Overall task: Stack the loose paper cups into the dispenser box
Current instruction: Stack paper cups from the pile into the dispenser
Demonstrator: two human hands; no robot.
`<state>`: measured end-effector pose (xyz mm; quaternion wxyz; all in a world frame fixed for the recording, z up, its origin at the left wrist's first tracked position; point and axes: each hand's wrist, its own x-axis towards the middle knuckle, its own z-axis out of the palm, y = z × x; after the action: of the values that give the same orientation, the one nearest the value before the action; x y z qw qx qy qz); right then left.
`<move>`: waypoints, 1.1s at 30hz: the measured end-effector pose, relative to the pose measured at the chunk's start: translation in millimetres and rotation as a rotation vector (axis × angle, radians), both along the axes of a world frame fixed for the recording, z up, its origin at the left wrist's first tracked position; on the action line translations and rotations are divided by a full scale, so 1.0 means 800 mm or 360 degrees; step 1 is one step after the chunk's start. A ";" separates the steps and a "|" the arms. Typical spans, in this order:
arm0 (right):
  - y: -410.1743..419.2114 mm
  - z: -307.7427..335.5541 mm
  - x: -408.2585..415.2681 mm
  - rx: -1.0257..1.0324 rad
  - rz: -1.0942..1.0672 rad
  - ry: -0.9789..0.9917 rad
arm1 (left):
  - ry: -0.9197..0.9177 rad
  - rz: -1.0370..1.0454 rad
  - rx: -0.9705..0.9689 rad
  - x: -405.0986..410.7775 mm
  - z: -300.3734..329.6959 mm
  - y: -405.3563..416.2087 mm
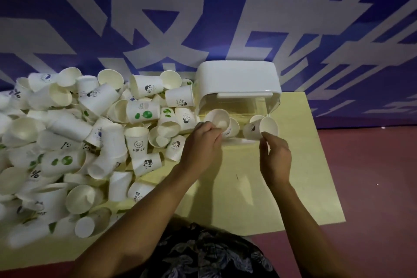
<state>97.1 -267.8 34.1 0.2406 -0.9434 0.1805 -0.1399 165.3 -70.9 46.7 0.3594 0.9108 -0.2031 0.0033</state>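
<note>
On pale yellow table [270,187], both hands — left [200,144], right [276,156] — each pinching a paper cup, blue lettered wall [203,7] behind

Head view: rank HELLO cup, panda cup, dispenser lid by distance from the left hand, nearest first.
From the left hand:
1. panda cup, just left of the wrist, below
2. HELLO cup, further left in the pile
3. dispenser lid, up at the back, by the wall

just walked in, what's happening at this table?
A person is loading paper cups into the dispenser box at the table's far edge. The left hand holds one cup at the box's open front; the right hand pinches another cup beside it. A big loose pile still waits on the left.
</note>
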 end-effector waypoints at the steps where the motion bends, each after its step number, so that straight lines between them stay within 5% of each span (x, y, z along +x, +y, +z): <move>1: -0.010 0.002 0.005 -0.0040 0.0000 0.0013 | -0.0012 -0.0009 0.0021 0.005 -0.002 -0.010; 16: -0.109 -0.063 0.075 -0.0270 0.0588 0.0464 | 0.0188 -0.0001 0.0834 0.035 -0.074 -0.109; 22: -0.116 -0.084 0.088 -0.0300 0.0695 0.0561 | 0.0432 0.0029 0.0689 0.042 -0.084 -0.122; 29: -0.066 -0.065 0.060 -0.0066 0.0900 0.0296 | 0.0296 0.0224 0.0342 -0.005 -0.056 -0.070; 33: -0.004 -0.062 0.024 0.0093 0.1128 0.0446 | 0.0360 0.0362 0.0347 -0.051 -0.053 -0.001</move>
<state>116.2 -270.7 -15.7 0.2738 -0.9500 -0.1219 0.0877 124.3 -71.6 4.1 0.2765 0.9560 -0.0564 -0.0804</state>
